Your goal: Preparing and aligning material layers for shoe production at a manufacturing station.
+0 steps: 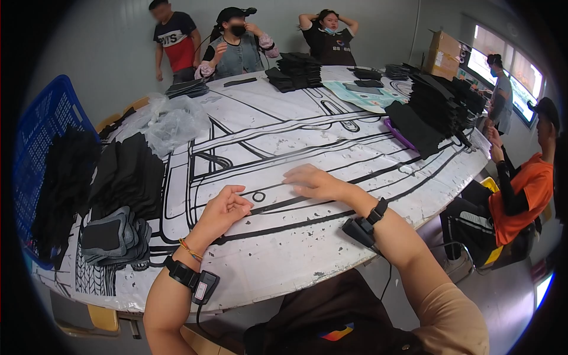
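Note:
My left hand rests at the middle of the white table, its fingers loosely bent and apart, holding nothing. To its right, my right hand lies over the table with palm down and fingers stretched out, also bare. A gap separates the two hands. Left of my left forearm sits a small stack of grey-edged black pads. Behind that stand stacks of black fabric pieces. Each wrist wears a black strap with a small device.
A blue plastic basket stands at the left edge. Crumpled clear plastic lies at the far left. Black stacks line the far side, with a large pile at right. Several people surround the table, one in an orange shirt.

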A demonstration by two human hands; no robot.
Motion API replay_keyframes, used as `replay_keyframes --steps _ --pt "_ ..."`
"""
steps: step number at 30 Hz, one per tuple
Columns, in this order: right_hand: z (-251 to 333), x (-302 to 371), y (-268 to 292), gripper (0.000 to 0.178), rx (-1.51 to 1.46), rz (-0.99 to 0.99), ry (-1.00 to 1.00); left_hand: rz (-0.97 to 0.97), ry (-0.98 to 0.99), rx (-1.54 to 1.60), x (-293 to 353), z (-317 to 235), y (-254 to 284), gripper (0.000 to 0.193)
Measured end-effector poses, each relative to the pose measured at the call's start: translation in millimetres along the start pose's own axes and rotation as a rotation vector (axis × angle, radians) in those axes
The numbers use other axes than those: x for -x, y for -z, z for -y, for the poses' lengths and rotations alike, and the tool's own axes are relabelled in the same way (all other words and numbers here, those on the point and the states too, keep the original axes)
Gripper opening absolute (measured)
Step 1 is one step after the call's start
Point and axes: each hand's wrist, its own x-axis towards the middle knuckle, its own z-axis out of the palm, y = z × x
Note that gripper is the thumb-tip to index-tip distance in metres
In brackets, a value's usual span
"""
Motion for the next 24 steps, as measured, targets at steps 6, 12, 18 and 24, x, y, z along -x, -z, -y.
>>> replay_keyframes --steps 6,12,18,24 --pt "-0.1 -0.3 0.0 0.036 -0.006 0.005 -0.006 -0.003 0.002 0.005 -0.2 0.9 0.2 0.043" --pt "-0.8 -0.1 0.3 0.036 -0.007 0.004 -0.009 -0.002 -0.008 -0.003 -1.7 2.7 1.1 0.041" --pt "-0.8 0.4 -0.2 0.036 0.000 0.007 0.005 -0.011 -0.014 -0.013 0.5 2.7 -0.6 0.040" --pt "-9.0 2.6 -0.6 0.033 0.002 -0.016 0.037 0.009 -0.017 -0.025 -2.3 4.8 -0.8 0.041"
